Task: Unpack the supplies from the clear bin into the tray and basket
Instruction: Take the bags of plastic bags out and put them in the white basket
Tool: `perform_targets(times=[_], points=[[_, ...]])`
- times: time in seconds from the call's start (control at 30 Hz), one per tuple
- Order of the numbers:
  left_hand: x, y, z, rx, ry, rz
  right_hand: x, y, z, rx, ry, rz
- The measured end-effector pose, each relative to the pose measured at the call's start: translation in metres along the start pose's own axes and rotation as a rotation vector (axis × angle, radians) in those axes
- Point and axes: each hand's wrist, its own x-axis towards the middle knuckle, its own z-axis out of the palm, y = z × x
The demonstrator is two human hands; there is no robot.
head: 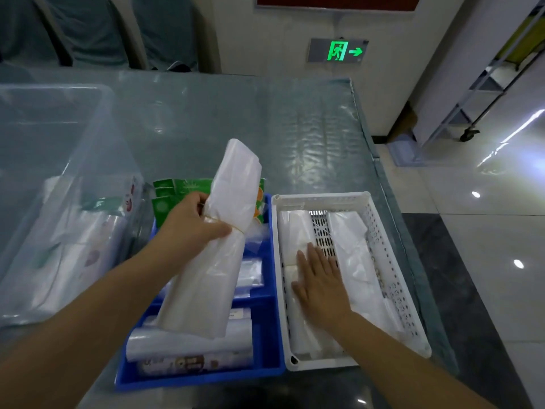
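Plastic-covered table point(295, 119), centre frame. Clear bin point(59, 119), left edge: packets inside, blurred, possibly wipes. Blue tray point(267, 335), lower centre, holding rolls and green packets point(174, 193). White basket point(392, 261) beside it (touching). Left hand point(191, 222) clenched around bundle of white bags point(224, 231) above tray. Right hand point(317, 278) flat, fingers spread, pressing folded bags point(290, 231) in basket.

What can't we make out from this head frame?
- Clear bin: contents show only as blurred shapes through its cloudy wall; its left side is cut off by the frame edge.
- Blue tray: the middle compartments are hidden behind the white bag bundle held by the left hand.
- White basket: the right hand covers part of the packets inside.
- Printed roll: the label is too blurred to read.
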Motion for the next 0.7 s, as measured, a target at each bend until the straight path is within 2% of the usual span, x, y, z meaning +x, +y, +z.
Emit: perform_targets(times=[0.2, 0.23, 0.27, 0.33, 0.4, 0.53, 0.6, 0.7], points=[[0.003, -0.003, 0.016, -0.028, -0.038, 0.026, 0.015, -0.012, -0.010, -0.100, -0.105, -0.002], [0.004, -0.003, 0.019, -0.034, -0.049, 0.031, 0.017, -0.017, -0.018, -0.051, -0.058, 0.002], [0.004, -0.003, 0.022, -0.037, -0.059, 0.035, 0.017, -0.024, -0.028, 0.087, 0.043, 0.018], [0.004, -0.001, 0.029, -0.046, -0.064, 0.054, 0.015, -0.046, -0.057, 0.542, 0.289, 0.118], [0.003, 0.004, 0.037, -0.027, -0.036, 0.110, 0.015, -0.067, -0.085, 0.921, 0.409, 0.232], [-0.006, 0.021, 0.054, 0.075, -0.015, 0.318, 0.022, -0.084, -0.115, 1.285, 0.389, 0.316], [-0.013, 0.029, 0.064, 0.051, -0.094, 0.403, 0.025, -0.081, -0.121, 1.459, 0.376, 0.379], [-0.020, 0.031, 0.078, 0.004, -0.260, 0.468, 0.024, -0.065, -0.123, 1.531, 0.428, 0.548]])
